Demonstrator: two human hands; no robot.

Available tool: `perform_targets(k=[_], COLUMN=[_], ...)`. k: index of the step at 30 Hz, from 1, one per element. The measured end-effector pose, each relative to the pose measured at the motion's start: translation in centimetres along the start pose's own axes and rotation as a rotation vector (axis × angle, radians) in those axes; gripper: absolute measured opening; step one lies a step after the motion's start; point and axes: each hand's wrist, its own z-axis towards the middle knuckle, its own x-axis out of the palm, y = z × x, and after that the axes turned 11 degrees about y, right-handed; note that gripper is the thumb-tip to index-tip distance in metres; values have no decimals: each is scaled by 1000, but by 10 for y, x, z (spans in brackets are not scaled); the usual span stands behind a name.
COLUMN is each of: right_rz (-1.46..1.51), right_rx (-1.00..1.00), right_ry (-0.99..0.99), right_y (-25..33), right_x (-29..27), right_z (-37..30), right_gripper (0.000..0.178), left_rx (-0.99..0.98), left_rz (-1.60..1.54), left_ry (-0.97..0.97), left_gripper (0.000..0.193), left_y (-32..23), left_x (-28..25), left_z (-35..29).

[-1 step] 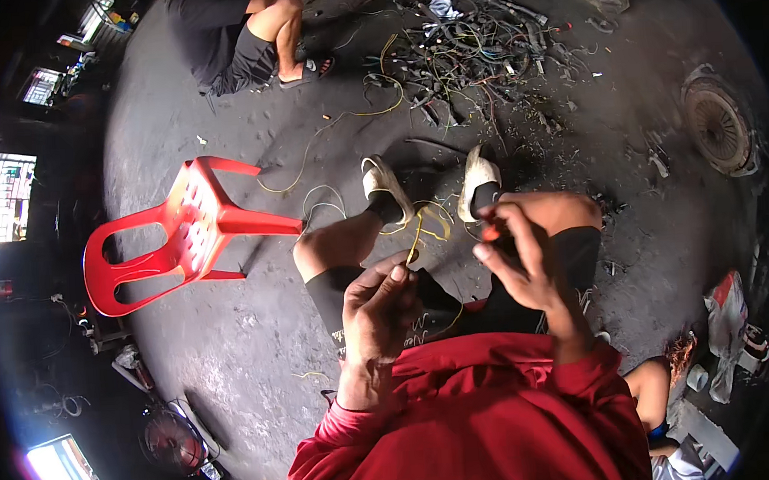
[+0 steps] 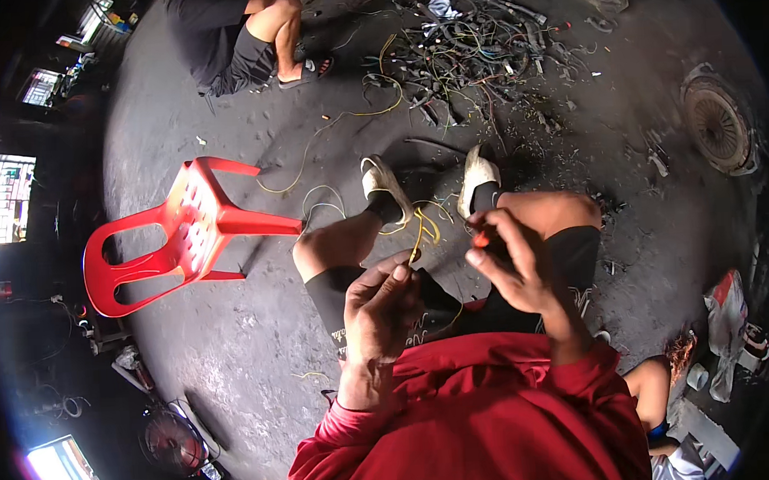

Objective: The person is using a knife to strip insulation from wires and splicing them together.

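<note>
At the frame's centre, the left hand (image 2: 378, 314) pinches its fingers on a thin yellow wire (image 2: 418, 232); rightward, the right hand (image 2: 525, 274) has fingers closed around a small red object (image 2: 481, 238); with too loose pinch, the wire may slip

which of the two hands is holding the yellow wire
The left hand, pinching the yellow wire between thumb and finger; the right hand holds a small red object instead.

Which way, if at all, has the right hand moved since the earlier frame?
Yes: the right hand has shifted slightly left, toward the red chair, which sits at the same spot in both frames.
</note>
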Motion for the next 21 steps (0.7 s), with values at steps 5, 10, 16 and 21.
perform_targets(k=[5, 10, 16, 21], right_rz=[-101, -124, -20, 462], right_rx=[-114, -162, -132, 123], right_ry=[79, 40, 104, 176], right_y=[28, 24, -17, -11], right_x=[17, 15, -4, 5], right_z=[2, 4, 17, 6], right_gripper=[36, 45, 30, 16], left_rx=[-2, 70, 294, 669], left_rz=[61, 82, 1190, 1362], left_ry=[40, 139, 334, -54], left_gripper=[20, 18, 14, 22], left_y=[1, -1, -34, -34], left_x=[0, -9, -7, 16], left_z=[0, -2, 23, 46])
